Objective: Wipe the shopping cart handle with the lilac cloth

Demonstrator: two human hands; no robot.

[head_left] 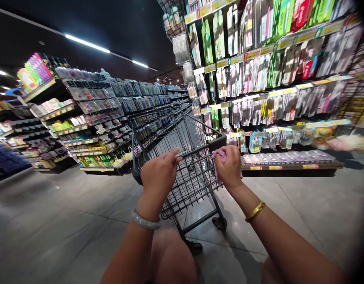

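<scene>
A dark wire shopping cart (189, 185) stands right in front of me, its basket showing no goods. My left hand (160, 171) is closed over the left part of the cart handle (196, 150), thumb and forefinger pointing right along the bar. At the handle's right end, my right hand (230, 165) is closed around a crumpled light purple cloth (219, 157), part of which hangs below the fingers. Whether the right fingers also wrap the bar is hidden. A pale bangle circles my left wrist and a gold-coloured one my right forearm.
On the right, a tall shelf rack (267, 92) holds packaged toothbrushes and similar goods. Across the aisle, long shelving (90, 110) carries many packaged items. Grey tiled floor (75, 221) spreads around the cart. A blurred pale shape (348, 142) shows at the right edge.
</scene>
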